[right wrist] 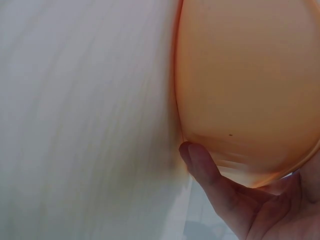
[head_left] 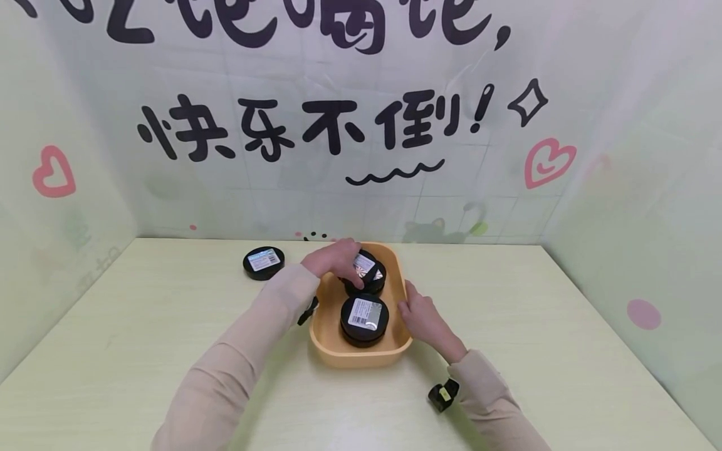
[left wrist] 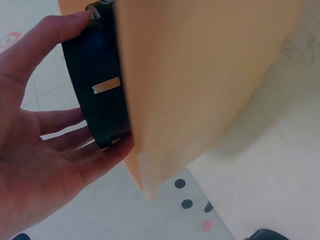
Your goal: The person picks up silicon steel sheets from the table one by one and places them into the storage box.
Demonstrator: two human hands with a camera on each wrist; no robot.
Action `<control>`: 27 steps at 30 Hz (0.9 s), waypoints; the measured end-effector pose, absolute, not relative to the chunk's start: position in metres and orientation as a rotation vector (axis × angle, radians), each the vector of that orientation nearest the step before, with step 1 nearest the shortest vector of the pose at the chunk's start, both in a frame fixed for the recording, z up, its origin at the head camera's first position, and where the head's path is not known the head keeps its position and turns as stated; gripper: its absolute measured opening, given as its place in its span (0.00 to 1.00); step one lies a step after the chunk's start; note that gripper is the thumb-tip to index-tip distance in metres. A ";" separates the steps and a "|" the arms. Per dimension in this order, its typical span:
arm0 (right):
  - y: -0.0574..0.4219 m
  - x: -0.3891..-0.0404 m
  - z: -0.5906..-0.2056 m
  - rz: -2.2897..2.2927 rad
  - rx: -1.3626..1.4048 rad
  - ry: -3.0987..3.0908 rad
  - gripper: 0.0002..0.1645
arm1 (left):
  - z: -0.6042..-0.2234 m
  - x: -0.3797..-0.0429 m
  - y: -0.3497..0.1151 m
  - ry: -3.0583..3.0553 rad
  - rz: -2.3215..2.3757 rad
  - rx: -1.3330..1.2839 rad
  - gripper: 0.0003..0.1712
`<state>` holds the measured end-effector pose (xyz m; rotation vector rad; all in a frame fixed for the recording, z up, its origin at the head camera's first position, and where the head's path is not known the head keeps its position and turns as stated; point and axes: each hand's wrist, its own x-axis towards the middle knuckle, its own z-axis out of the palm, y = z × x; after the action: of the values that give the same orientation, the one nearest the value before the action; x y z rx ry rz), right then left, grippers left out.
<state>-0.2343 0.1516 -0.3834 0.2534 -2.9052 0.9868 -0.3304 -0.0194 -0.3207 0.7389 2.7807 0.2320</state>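
My left hand (head_left: 336,258) reaches over the far left side of an orange bin (head_left: 333,358). It holds a flat round black case (head_left: 365,262) with a white label, thumb on one side and fingers on the other. In the left wrist view this black case (left wrist: 95,75) is tilted beside the bin's wall. Partly hidden beneath it is another black case (head_left: 379,283). Nearer the front of the bin lies a labelled black case (head_left: 363,319), which looks stacked on another. My right hand (head_left: 424,318) grips the bin's right wall, its thumb on the outside.
A labelled black case (head_left: 263,263) lies on the pale table (head_left: 169,326) left of the bin. Behind the table hangs a printed cloth backdrop (head_left: 316,207), with similar cloth at both sides. A black wrist device (head_left: 443,394) is by the right sleeve.
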 end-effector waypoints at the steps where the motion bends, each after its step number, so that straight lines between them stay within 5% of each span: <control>1: 0.152 -0.234 -0.383 0.986 0.252 -2.905 0.26 | -0.321 -0.330 -0.019 2.776 0.232 0.721 0.39; 27: 0.153 -0.234 -0.385 0.962 0.274 -2.887 0.25 | -0.322 -0.334 -0.009 2.749 0.029 0.752 0.45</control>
<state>-0.2340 0.1525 -0.3846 0.2745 -2.8872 0.9621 -0.3341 -0.0089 -0.3224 0.7523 2.7493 0.0291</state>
